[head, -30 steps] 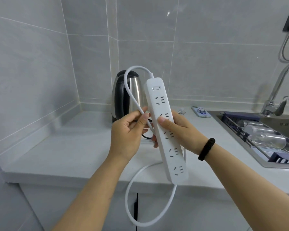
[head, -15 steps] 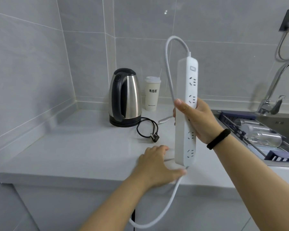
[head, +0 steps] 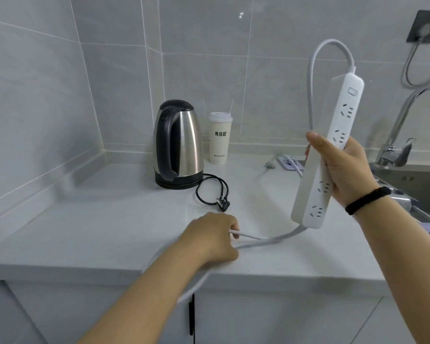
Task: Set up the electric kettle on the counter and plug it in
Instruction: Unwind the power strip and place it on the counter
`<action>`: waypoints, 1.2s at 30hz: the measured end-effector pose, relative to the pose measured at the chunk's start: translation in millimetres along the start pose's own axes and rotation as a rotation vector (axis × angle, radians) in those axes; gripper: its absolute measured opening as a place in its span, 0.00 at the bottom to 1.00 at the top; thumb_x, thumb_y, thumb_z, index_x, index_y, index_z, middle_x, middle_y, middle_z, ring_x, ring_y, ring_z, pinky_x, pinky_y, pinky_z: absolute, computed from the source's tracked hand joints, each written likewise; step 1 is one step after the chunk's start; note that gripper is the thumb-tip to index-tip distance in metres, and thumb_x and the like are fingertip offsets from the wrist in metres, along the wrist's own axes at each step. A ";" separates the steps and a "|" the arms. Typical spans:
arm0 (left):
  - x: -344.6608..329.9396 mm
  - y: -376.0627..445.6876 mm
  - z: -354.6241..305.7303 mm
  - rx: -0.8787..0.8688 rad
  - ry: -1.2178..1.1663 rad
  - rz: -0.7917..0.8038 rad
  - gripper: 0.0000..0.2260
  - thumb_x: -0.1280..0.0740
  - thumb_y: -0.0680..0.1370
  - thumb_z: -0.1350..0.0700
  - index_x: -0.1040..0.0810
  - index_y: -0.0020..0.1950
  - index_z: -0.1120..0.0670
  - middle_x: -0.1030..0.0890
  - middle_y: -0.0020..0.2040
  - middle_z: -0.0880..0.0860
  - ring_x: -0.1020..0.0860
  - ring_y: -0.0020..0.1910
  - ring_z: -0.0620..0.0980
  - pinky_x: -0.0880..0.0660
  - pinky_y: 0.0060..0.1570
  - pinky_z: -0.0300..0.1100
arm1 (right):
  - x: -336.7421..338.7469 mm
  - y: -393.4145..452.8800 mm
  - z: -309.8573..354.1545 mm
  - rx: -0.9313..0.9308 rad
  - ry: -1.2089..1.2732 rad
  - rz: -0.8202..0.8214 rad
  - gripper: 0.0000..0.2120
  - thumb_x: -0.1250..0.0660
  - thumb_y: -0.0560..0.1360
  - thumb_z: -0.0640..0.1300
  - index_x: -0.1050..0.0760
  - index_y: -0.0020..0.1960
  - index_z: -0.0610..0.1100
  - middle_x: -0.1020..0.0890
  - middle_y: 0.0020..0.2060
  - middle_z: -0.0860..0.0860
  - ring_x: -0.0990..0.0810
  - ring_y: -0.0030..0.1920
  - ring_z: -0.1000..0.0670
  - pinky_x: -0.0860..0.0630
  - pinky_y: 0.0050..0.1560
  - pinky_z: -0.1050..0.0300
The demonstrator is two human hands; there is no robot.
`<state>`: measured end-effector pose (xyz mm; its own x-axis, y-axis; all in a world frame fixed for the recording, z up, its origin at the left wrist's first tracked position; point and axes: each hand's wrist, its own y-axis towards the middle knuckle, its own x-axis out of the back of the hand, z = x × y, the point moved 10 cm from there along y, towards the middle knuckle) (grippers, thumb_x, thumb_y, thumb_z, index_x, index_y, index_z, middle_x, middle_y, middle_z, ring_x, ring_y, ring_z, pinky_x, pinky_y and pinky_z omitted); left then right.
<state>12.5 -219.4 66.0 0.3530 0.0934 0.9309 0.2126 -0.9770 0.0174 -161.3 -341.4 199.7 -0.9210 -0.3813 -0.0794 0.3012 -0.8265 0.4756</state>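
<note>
One polished steel kettle point(head: 178, 145) with a black plastic handle stands in the counter's point(head: 97, 227) back corner, its black plug point(head: 222, 205) beside it. The right hand point(head: 343, 167) grips one smooth white four-outlet power strip point(head: 329, 150); left hand point(head: 212, 238) fingers curl round its white cord point(head: 266, 240).

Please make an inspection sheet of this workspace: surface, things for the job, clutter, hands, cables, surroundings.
Surface: pale counter, with items on it.
Job's things: electric kettle upright on its base near the corner; its black plug lies loose, not plugged in.
Clutter: lidded paper cup right of the kettle; small items further right, unclear.
Hands: right hand holds the white power strip above the counter; left hand grips its white cable.
Cables: kettle's black cord coiled on the counter.
Surroundings: tiled walls, wall socket, faucet, sink at right.
</note>
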 end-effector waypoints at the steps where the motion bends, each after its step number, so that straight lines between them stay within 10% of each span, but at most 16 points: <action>1: 4.5 -0.5 1.9 -0.029 0.054 -0.003 0.11 0.34 0.69 0.57 0.25 0.49 0.45 0.21 0.45 0.42 0.25 0.48 0.44 0.30 0.52 0.42 | 5.1 0.6 -0.4 -0.003 -0.008 -0.011 0.11 0.28 0.71 0.49 0.28 0.44 0.46 0.24 0.36 0.49 0.23 0.33 0.54 0.22 0.36 0.60; 6: 33.8 -1.8 16.4 -0.085 0.209 -0.155 0.17 0.39 0.72 0.63 0.27 0.53 0.43 0.22 0.50 0.42 0.27 0.55 0.45 0.36 0.58 0.45 | 15.6 0.6 -8.6 -0.045 -0.104 -0.018 0.08 0.28 0.72 0.46 0.28 0.43 0.47 0.23 0.37 0.50 0.23 0.33 0.55 0.22 0.35 0.61; 12: 52.4 -7.9 51.9 0.044 0.275 -0.267 0.11 0.39 0.78 0.47 0.29 0.59 0.46 0.23 0.52 0.43 0.26 0.57 0.49 0.32 0.57 0.48 | 1.3 -4.1 -21.6 -0.079 -0.235 0.054 0.08 0.26 0.71 0.45 0.24 0.46 0.44 0.20 0.36 0.53 0.20 0.32 0.58 0.23 0.35 0.61; 26: 82.2 -37.5 91.1 0.110 -0.488 -0.457 0.04 0.29 0.74 0.49 0.18 0.41 0.47 0.17 0.34 0.45 0.21 0.38 0.40 0.30 0.36 0.27 | -126.3 -43.1 -35.9 -0.007 -0.722 0.579 0.17 0.19 0.62 0.47 0.28 0.39 0.54 0.23 0.32 0.58 0.25 0.28 0.65 0.31 0.28 0.73; 36: 87.9 -44.7 92.0 0.063 -0.724 -0.497 0.01 0.27 0.72 0.53 0.16 0.43 0.48 0.15 0.35 0.47 0.18 0.38 0.42 0.23 0.48 0.40 | -158.6 -50.4 -58.7 0.011 -0.813 0.697 0.15 0.21 0.63 0.49 0.26 0.44 0.52 0.19 0.38 0.55 0.21 0.36 0.55 0.28 0.34 0.64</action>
<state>117.9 -149.9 113.5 0.6926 0.6248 0.3604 0.5380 -0.7803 0.3188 -15.8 -263.6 136.9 -0.4355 -0.3743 0.8187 0.8260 -0.5276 0.1982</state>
